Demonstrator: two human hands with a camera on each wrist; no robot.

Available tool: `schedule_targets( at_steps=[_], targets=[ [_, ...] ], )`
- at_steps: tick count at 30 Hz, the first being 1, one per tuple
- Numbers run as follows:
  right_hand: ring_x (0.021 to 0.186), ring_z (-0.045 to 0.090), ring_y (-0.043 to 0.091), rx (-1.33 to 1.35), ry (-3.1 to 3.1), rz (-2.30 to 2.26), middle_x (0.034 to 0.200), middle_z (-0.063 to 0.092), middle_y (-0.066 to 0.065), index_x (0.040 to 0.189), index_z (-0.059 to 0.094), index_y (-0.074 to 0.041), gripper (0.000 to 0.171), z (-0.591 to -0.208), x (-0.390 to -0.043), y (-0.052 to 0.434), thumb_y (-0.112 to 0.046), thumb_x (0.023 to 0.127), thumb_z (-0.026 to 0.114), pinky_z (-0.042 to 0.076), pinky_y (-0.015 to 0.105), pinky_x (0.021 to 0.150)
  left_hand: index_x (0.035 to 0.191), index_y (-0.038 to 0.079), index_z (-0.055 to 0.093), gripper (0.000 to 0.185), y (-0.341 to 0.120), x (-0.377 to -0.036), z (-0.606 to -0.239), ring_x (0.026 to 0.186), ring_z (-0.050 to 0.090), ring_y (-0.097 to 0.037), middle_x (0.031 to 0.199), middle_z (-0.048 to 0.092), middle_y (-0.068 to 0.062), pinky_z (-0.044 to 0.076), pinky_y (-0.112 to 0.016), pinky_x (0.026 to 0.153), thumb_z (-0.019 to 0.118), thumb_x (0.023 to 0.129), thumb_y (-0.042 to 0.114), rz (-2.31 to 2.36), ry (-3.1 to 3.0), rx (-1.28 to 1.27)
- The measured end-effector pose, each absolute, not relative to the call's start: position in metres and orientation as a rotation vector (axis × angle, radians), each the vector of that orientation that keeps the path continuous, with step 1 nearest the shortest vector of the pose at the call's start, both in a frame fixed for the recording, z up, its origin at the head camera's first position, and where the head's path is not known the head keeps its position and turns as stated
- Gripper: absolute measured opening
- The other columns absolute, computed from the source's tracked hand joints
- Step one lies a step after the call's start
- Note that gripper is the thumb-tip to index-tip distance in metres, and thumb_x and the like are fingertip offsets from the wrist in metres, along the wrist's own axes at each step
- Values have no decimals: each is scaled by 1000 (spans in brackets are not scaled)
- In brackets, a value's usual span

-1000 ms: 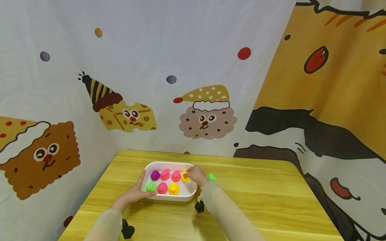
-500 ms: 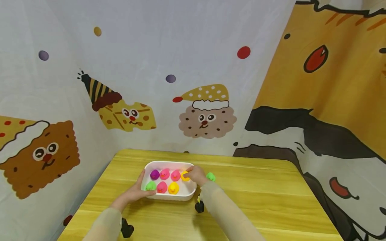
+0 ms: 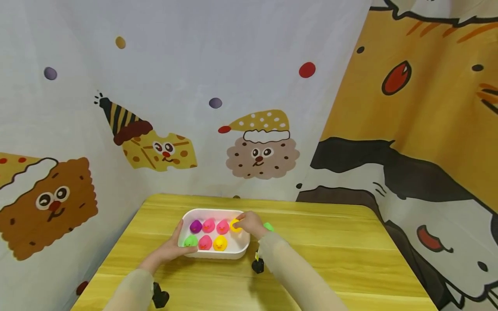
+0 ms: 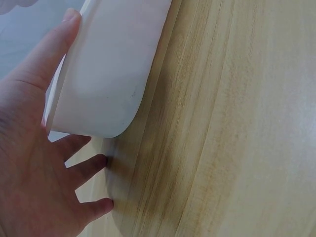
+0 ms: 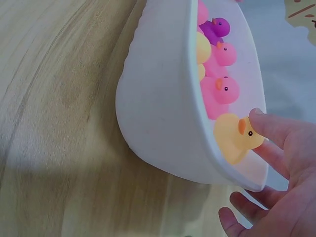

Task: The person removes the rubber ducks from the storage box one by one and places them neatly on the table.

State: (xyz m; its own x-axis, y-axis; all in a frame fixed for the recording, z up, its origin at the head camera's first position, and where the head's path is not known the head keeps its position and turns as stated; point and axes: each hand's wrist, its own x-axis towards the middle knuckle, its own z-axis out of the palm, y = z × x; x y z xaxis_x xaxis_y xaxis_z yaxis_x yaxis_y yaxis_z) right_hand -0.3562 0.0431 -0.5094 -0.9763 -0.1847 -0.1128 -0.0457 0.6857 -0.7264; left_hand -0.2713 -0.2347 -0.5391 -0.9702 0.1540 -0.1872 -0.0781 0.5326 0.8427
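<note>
A white plastic tub (image 3: 214, 255) holds rubber ducks in two rows. My left hand (image 3: 168, 249) grips its near left corner, thumb over the near rim; in the left wrist view the other fingers (image 4: 88, 169) spread out by the tub's end. At the far right inside, my right hand (image 3: 252, 223) pinches a yellow rubber duck (image 5: 229, 136) by the head with thumb and index finger. Beside that duck sit two pink ducks (image 3: 222, 226) and a purple one (image 3: 196, 226). Nearer are a green duck (image 3: 190, 241), a pink one (image 3: 205, 242) and a second yellow one (image 3: 220, 243).
A green rubber duck (image 3: 268, 226), partly hidden by the right wrist, lies on the wooden table (image 3: 330, 250) right of the tub. Behind the table hangs a white cloth (image 3: 175, 65) printed with cartoon food. Black devices (image 3: 159, 296) sit at both wrists.
The whole head view has shifted slightly, so the scene appears a little further left. Both hands keep their places on the tub and the yellow duck.
</note>
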Motion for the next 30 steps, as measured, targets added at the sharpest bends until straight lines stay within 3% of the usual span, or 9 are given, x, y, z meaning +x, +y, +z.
schedule_targets(
  at_steps=[10,17,30],
  targets=[
    [89,54,19,-281,2724,-1174,93,64,-1,92,69,-11,30,-502,-352,46,-27,68,74,45,34,77,139,14,-17,114,-239,-267,-542,125,11,-48,141,-1,-29,12,-59,98,72,71,35,1426,2528,86],
    [90,54,20,-307,2719,-1208,97,63,3,94,68,-8,30,-489,-349,50,-24,70,73,47,33,75,139,16,-18,113,-237,-267,-539,125,10,-48,142,-3,-27,12,-61,97,71,72,37,1404,2531,74],
    [94,53,19,-287,2722,-1157,100,62,0,95,68,-14,29,-479,-349,54,-27,70,73,45,35,78,139,16,-18,113,-234,-267,-534,124,10,-49,142,-2,-28,12,-62,96,70,72,37,1408,2512,67]
  ],
)
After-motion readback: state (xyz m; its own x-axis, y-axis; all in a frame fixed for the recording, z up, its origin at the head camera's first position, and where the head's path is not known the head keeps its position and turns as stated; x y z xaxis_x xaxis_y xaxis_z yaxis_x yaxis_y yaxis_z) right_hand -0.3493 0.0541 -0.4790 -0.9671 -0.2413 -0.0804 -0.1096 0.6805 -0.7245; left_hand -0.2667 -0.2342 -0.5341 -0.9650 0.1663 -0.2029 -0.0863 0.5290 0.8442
